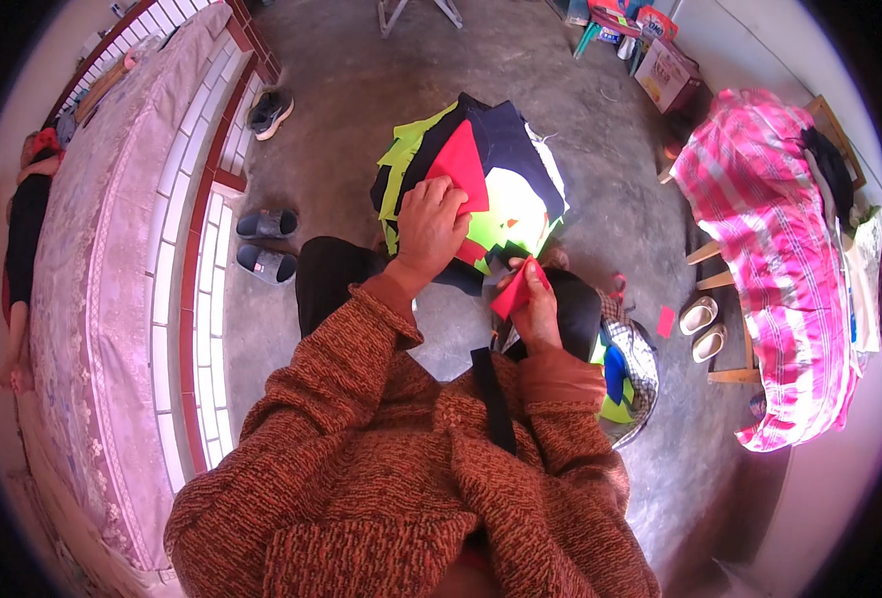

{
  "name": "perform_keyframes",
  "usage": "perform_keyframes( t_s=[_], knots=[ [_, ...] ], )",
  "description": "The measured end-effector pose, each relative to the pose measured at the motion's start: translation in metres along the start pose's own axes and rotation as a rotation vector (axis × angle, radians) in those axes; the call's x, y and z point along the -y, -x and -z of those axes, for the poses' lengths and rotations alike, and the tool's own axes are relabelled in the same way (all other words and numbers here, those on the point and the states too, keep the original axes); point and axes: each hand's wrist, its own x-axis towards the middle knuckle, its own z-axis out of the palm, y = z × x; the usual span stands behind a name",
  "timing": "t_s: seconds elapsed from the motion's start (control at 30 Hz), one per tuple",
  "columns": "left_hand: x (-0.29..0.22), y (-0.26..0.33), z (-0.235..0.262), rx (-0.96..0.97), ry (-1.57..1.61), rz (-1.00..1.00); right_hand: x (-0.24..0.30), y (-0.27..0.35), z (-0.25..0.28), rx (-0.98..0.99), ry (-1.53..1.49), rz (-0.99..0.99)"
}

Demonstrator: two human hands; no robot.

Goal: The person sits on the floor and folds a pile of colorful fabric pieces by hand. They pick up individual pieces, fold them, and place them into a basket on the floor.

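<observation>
In front of my bent knees is a heap of cloth pieces in dark navy (514,133), bright yellow-green (398,159) and red. My left hand (431,224) is closed over the lower edge of a large red cloth piece (460,162) lying on the heap. Closer to my body, my right hand (538,311) pinches a smaller folded red cloth piece (517,292) between thumb and fingers. Dark scraps show just behind that hand, and its lower fingers are partly hidden. A black strip (493,399) hangs down over my brown knitted sleeve and lap.
A checked bag (642,369) with coloured scraps sits by my right knee. Nearby lie a small red scrap (666,321) and pale shoes (700,315). Slippers (267,264) and a bed (112,249) are left, where a person (27,229) rests. Pink plaid cloth (775,259) covers furniture at right.
</observation>
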Motion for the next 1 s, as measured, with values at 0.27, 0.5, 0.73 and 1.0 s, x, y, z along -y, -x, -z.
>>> perform_keyframes(
  t_s=[0.27,0.5,0.73,1.0],
  knots=[
    [0.018,-0.001,-0.001,-0.123,0.357,0.170,0.003,0.003,-0.004,0.076,-0.067,-0.063],
    [0.042,-0.017,0.033,-0.118,1.067,0.818,0.004,0.005,-0.008,0.108,-0.087,-0.079],
    [0.054,-0.019,0.063,-0.224,1.649,0.715,0.009,0.009,-0.015,0.068,-0.064,-0.113],
    [0.026,-0.021,0.086,-0.191,2.060,0.819,0.009,0.008,-0.011,0.148,-0.054,-0.164]
  ],
)
